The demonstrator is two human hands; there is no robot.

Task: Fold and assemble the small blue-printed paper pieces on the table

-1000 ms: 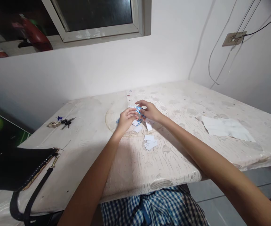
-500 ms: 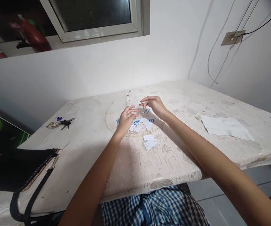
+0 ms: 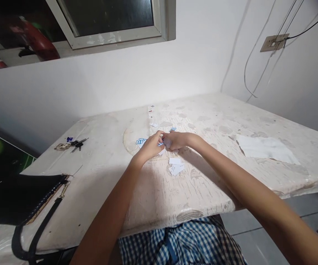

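Observation:
My left hand and my right hand meet over a loose group of small paper cards at mid-table. My right fingers are closed around a pale paper card. The curled fingertips of my left hand touch or nearly touch it; whether they also grip a card is hidden. Blue-printed cards show left of my left hand, and another blue-printed card lies beyond my right hand. Nearer to me rest a few white cards, partly overlapping. A single white card lies farther back.
A white cloth lies on the right of the covered table. Keys and a black bag with a strap are on the left. A red bottle stands on the window ledge. Cables hang from a wall socket.
Both hands have come down and together onto the cards, with fingers closing. The right hand now has a pale card in it. A white card behind the hands has come into view.

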